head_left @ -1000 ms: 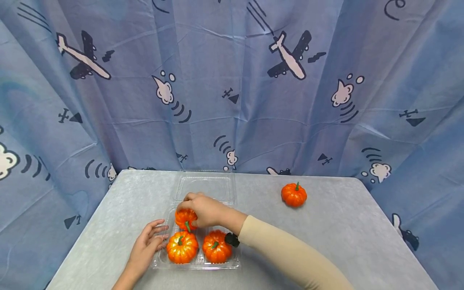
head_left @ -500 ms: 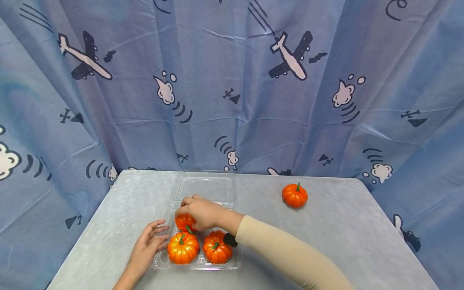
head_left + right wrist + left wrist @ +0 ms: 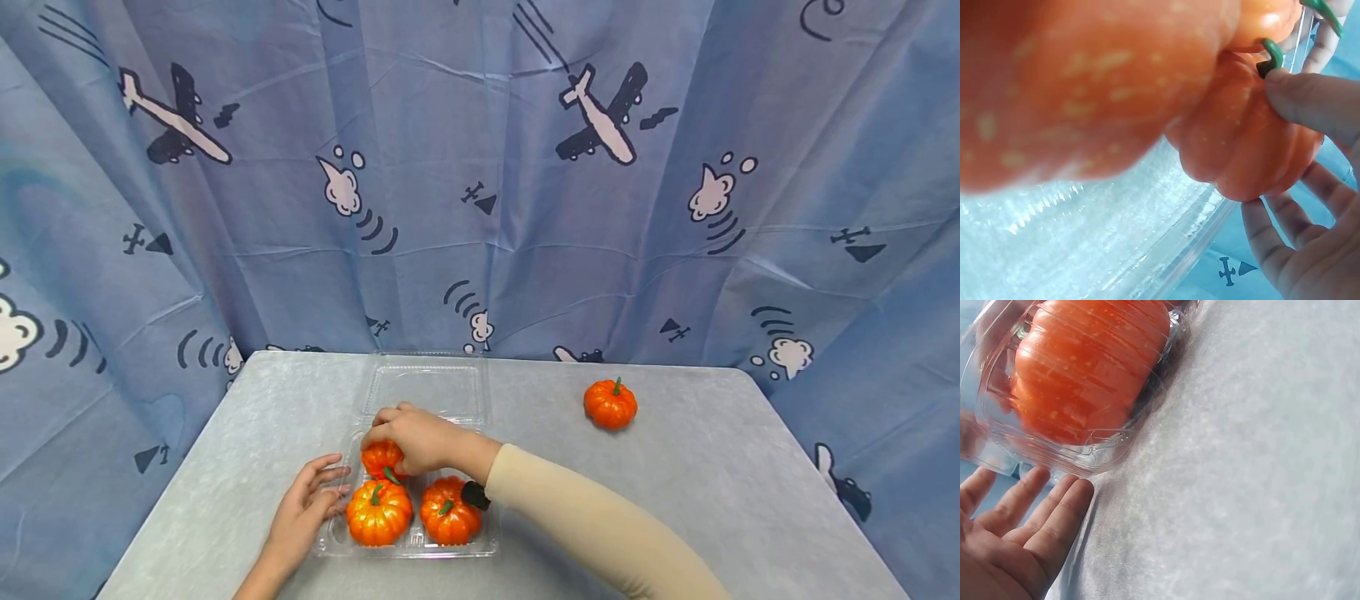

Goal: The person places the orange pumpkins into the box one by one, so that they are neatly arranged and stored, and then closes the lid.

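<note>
Pumpkin (image 3: 381,460), small and orange, tilted in the far-left part of a clear box (image 3: 412,552). The fingers (image 3: 1263,234) of a person's right hand (image 3: 422,439) curve round it, spread only to its width, with the thumb (image 3: 1316,102) beside its green stem (image 3: 1270,57). The left hand (image 3: 300,510) is loosely spread at the box's left wall, gripping nothing; I cannot tell whether it touches. Nearer the person, inside the box, sit a near-left pumpkin (image 3: 378,513), seemingly against the held one, and a near-right pumpkin (image 3: 450,512). Beyond, the lid (image 3: 427,392) lies folded back. Well apart to the right, a fourth pumpkin (image 3: 611,405) rests on the worktop (image 3: 750,483). Letting go while it leans on its neighbour could make the pumpkin roll; a sideways push could slide the unheld, probably light box.
</note>
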Action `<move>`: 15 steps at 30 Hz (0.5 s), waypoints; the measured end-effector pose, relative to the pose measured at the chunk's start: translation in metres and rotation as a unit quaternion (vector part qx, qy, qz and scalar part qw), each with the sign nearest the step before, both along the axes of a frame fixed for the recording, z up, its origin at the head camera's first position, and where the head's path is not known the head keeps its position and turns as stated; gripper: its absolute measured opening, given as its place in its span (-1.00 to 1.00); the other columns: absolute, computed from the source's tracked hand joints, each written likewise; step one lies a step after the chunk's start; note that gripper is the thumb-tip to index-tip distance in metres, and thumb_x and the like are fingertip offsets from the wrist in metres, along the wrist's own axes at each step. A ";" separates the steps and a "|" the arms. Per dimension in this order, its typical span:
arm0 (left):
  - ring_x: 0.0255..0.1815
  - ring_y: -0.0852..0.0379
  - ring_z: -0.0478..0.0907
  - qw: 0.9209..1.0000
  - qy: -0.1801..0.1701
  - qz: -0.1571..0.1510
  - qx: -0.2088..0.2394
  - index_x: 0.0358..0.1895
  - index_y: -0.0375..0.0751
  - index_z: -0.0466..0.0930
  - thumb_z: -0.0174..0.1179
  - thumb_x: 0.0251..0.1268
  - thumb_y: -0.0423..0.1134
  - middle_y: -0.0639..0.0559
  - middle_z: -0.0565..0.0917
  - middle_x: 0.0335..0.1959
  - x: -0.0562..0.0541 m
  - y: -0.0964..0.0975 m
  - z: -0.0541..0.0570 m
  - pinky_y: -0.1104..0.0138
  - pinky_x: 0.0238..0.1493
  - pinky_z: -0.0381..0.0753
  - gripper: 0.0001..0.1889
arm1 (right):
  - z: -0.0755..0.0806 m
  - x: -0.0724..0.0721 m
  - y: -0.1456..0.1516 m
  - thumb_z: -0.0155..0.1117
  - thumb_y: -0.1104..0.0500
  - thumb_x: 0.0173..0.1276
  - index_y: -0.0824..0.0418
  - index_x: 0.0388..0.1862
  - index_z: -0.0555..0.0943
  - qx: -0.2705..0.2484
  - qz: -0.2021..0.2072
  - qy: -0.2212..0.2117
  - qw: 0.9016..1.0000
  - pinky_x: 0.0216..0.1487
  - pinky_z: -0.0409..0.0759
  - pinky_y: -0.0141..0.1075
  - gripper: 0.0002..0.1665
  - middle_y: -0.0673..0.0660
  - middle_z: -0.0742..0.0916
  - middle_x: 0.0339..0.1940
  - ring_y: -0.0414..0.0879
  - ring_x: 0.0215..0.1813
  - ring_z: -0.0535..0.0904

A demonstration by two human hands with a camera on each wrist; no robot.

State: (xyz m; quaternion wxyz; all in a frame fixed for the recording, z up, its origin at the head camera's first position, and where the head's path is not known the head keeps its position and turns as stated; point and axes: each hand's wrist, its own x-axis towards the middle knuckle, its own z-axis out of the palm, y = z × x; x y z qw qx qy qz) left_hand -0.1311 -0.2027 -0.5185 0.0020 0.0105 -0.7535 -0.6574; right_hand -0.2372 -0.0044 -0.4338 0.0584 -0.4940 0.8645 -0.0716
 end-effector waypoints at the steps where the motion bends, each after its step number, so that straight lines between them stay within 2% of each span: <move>1: -0.04 0.15 0.65 1.000 0.000 0.000 0.000 0.32 -0.28 0.28 -0.08 0.37 -0.48 -0.40 0.48 0.21 0.000 0.000 0.000 0.34 -0.13 0.68 -0.55 | 0.000 0.000 0.000 0.52 0.16 0.02 -0.16 0.12 0.60 0.000 0.000 0.000 1.000 0.00 0.52 -0.45 -0.38 -0.04 0.61 0.08 -0.12 0.00 0.46; 15: 0.03 -0.03 0.62 1.000 -0.019 0.001 0.000 0.33 -0.24 0.27 -0.08 0.38 -0.46 -0.37 0.46 0.23 0.000 0.001 0.003 0.32 -0.10 0.68 -0.54 | 0.002 0.002 -0.001 0.50 0.16 0.05 -0.17 0.13 0.60 0.013 -0.001 -0.008 1.000 0.01 0.53 -0.42 -0.38 -0.04 0.60 0.11 -0.12 0.04 0.47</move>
